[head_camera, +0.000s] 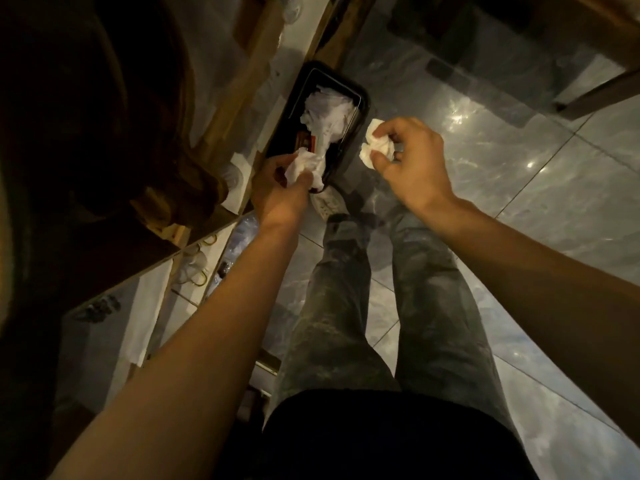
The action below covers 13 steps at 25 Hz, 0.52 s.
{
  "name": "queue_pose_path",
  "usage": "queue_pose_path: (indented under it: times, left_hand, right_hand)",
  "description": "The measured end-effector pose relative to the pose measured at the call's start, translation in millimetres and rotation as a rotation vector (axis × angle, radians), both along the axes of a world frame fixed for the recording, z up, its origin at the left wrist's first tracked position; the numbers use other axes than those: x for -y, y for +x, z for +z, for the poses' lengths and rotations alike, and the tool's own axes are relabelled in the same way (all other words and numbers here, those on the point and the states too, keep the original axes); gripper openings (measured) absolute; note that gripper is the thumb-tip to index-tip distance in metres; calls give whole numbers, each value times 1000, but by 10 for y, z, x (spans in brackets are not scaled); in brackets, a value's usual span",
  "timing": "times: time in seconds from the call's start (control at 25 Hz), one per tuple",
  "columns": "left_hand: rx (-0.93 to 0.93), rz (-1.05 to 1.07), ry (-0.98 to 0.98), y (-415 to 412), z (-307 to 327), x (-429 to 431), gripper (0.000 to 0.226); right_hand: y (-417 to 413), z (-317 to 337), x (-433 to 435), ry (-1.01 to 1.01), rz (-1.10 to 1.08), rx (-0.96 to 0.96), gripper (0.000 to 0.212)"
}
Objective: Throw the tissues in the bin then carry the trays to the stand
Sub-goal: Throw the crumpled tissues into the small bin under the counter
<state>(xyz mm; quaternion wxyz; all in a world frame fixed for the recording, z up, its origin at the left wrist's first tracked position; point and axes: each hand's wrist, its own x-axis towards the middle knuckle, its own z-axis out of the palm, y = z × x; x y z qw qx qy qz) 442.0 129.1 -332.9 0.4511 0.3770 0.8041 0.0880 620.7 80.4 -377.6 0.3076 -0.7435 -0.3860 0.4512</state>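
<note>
A black rectangular bin (360, 109) stands on the floor below me, with crumpled white tissues (327, 114) and a red packet inside. My left hand (277, 188) is over the bin's near edge, shut on a crumpled white tissue (304, 166). My right hand (412, 161) hovers just right of the bin, above the floor, and grips another crumpled white tissue (375, 145). No trays are in view.
A wooden-edged counter with shelves (221, 109) runs along the left, right beside the bin. Glossy grey floor tiles (519, 174) spread to the right. My legs in dark jeans (346, 306) and a white shoe (327, 202) are below the bin. Furniture legs (588, 95) stand at upper right.
</note>
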Motion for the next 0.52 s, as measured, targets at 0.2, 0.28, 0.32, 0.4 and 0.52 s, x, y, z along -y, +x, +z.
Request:
queue_pose_path:
  times: [0.2, 0.28, 0.32, 0.4, 0.52]
  left_hand:
    - [-67, -111, -83, -78, -600, -14, 35]
    - [-63, -134, -104, -101, -811, -63, 37]
    - [-55, -110, -108, -114, -902, -117, 38]
    - [-39, -33, -99, -115, -1053, -234, 40]
    - [-72, -1, -87, -129, -1276, -362, 40]
  right_hand:
    - [-186, -631, -214, -56, 16, 3, 27]
    - [-232, -837, -300, -88, 5, 4, 27]
    - [-260, -929, -347, -100, 13, 9, 27]
    - [-311, -1098, -432, -105, 69, 31, 28]
    - [-381, -1354, -579, -123, 168, 112, 31]
